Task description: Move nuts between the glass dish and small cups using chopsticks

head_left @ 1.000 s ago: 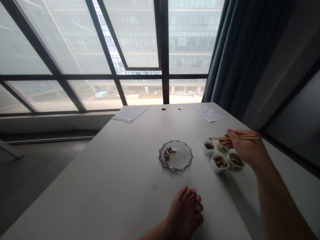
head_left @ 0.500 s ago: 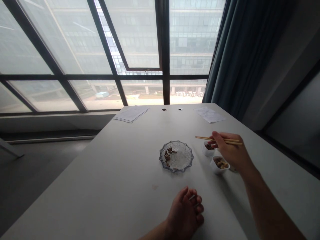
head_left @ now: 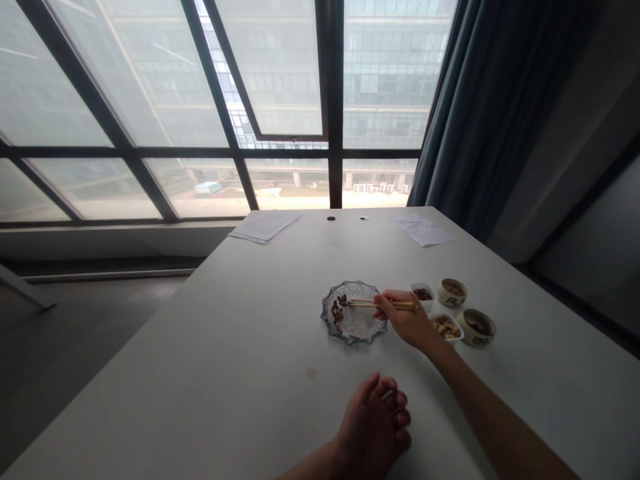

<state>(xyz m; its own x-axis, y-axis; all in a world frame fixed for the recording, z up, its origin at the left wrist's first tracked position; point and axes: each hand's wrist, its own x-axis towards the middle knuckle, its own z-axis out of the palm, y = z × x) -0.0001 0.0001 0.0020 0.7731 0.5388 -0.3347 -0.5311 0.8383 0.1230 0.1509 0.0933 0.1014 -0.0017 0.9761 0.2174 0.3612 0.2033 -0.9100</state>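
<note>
Chopsticks: 2 (head_left: 364, 303), pinched in right-hand (head_left: 407, 323) fingers; tips left of them, over the dish by the dark pieces, contact can't be told.
Left hand: 1 (head_left: 373, 420), fingers loosely curled, gripping nothing; nearer the wearer than the right fingers.
Glass dish: 1 (head_left: 364, 329), scalloped, under and left of right fingers, ahead of left fingertips.
Dark pieces: several (head_left: 336, 311), left part of dish; overlapping, no exact count.
White tubs: 2 (rear (head_left: 431, 307), front (head_left: 461, 335)), right of right fingers, both with food; front one partly behind hand.
Cups: 2 (rear (head_left: 453, 302), front (head_left: 484, 339)), farther right than tubs, contents in both.
Papers: 2 groups (left stack (head_left: 265, 227), right sheets (head_left: 427, 231)), well beyond right fingers.
Table edges: far edge past papers; right edge beyond cups; left edge well left of left fingers.
Open room: bare table (head_left: 215, 333) from dish to left edge; narrower strip between dish and left fingertips.
</note>
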